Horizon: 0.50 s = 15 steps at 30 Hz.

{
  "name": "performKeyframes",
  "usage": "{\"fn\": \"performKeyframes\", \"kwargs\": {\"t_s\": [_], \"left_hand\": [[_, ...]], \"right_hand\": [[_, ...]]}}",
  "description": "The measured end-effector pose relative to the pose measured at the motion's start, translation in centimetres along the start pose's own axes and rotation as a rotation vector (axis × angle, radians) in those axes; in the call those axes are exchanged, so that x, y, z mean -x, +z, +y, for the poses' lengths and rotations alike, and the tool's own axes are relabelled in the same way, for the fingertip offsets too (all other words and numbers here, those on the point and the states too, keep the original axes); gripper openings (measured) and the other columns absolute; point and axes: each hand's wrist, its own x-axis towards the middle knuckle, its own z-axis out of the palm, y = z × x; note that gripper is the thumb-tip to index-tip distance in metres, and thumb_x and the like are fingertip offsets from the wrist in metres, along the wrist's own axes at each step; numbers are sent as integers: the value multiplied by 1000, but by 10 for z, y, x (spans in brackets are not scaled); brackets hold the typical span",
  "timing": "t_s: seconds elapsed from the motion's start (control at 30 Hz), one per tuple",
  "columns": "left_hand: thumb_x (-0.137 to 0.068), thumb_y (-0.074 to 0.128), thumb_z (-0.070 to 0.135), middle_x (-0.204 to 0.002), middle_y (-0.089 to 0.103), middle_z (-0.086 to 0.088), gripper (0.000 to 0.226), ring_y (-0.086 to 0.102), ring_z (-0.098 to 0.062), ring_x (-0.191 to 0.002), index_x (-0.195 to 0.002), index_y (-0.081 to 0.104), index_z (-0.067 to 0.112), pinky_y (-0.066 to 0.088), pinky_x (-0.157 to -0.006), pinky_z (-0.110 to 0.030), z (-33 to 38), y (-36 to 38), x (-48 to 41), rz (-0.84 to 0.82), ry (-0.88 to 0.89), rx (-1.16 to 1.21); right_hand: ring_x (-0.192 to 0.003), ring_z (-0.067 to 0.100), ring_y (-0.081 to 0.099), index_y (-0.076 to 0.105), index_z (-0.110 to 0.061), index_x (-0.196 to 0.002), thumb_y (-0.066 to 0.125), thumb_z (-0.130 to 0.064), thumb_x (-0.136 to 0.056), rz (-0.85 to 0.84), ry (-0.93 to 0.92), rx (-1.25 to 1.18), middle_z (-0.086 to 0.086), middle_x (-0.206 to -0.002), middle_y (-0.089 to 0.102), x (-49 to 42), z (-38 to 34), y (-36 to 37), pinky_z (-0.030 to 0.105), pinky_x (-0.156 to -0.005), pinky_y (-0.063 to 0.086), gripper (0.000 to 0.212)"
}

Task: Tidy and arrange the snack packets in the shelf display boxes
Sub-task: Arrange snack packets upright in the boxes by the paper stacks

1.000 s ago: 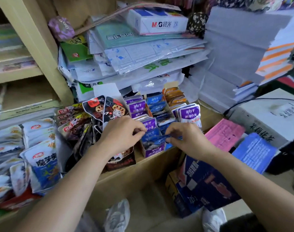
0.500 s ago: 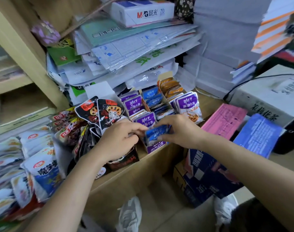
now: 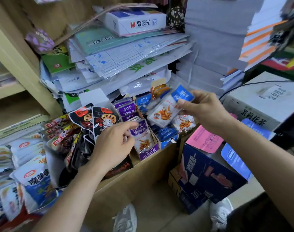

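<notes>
Fingers [image 3: 199, 95] of our right hand [image 3: 204, 111] pinch a blue packet [image 3: 168, 109] above and right of the purple box [image 3: 148, 154]; our left hand [image 3: 114, 146] pinches that box's front purple packet [image 3: 142, 136]

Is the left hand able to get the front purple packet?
Likely yes: the left hand seems to pinch the purple packet at its corner, nothing lies over it, and the right hand holds a blue packet aside.

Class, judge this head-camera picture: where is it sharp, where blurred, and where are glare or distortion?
Head view: sharpest mid-frame, where the right hand holds the blue-topped packet; striped paper stack at upper right smeared; pale sheen on the plastic sleeves; shelf upright at left leans, wide-angle distortion.
</notes>
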Motion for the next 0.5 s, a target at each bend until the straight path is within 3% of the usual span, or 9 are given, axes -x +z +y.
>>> {"fn": "performKeyframes", "kwargs": {"t_s": [0.1,0.2,0.3,0.5], "left_hand": [[-93,65,27,-105,65,23,33,60,4,-88,-124,69,36,49,-76,-23,4,3,-1,1,13,-123],[-92,67,34,-120,70,13,33,63,-11,-109,-125,70,30,48,-91,-32,10,13,-7,43,99,-215],[-93,66,42,-124,68,12,35,58,-13,-115,-126,69,30,41,-98,-33,22,28,-20,55,184,-244],[-102,45,51,-157,40,10,39,29,-22,-142,-137,58,41,29,-113,-46,25,48,-50,-146,193,-495]], "right_hand": [[-95,27,74,68,0,-103,72,-16,-81,153,-51,-49,13,-100,76,2,-7,-15,33,-78,61,27],[-90,24,74,69,-4,-103,73,-19,-80,262,-69,-63,10,-96,77,8,-11,-25,26,-73,59,28],[-94,29,74,69,-3,-106,73,-15,-84,309,-60,-54,14,-100,76,10,-10,-29,30,-76,61,26],[-91,27,75,71,-9,-108,74,-13,-89,403,-42,131,12,-96,77,10,0,-32,45,-83,61,20]]}}
